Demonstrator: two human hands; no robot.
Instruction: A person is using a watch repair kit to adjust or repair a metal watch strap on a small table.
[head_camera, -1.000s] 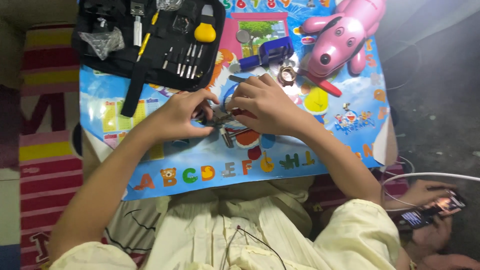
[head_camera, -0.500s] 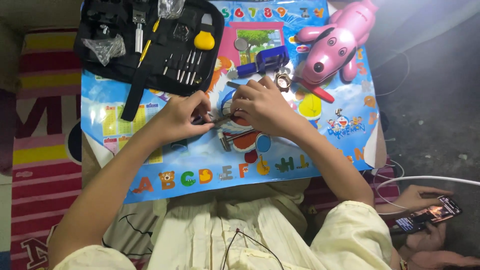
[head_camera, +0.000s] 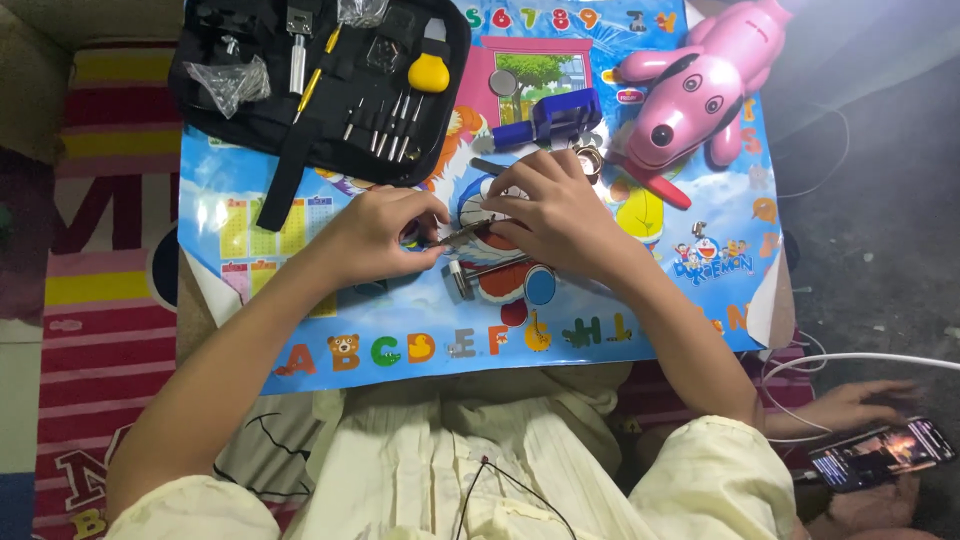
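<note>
On the bright alphabet play mat (head_camera: 600, 345) spread over the person's lap, both hands meet near the middle. The left hand (head_camera: 385, 230) has its fingers pinched around the handle end of a slim metal tool (head_camera: 462, 236), which lies nearly level and points toward the right hand (head_camera: 555, 215). That hand is arched, fingertips pressed down on a small item that is hidden beneath them — probably to keep it from sliding while the tool tip works at its edge, though what the item is cannot be told. A short metal piece (head_camera: 456, 280) lies on the mat just below the tool, close enough to pick up without shifting either wrist. The black tool case (head_camera: 320, 80) sits open at the mat's upper left, its screwdrivers and a yellow-handled tool (head_camera: 429, 70) laid out in their slots — well apart from the hands but within arm's reach. A blue holder block (head_camera: 555, 118) rests just above the right hand, and a pink toy dog (head_camera: 695, 85) stands off to the upper right, clear of the work. At the lower right, another person's hand (head_camera: 850, 405) rests beside a lit phone (head_camera: 880, 452).
</note>
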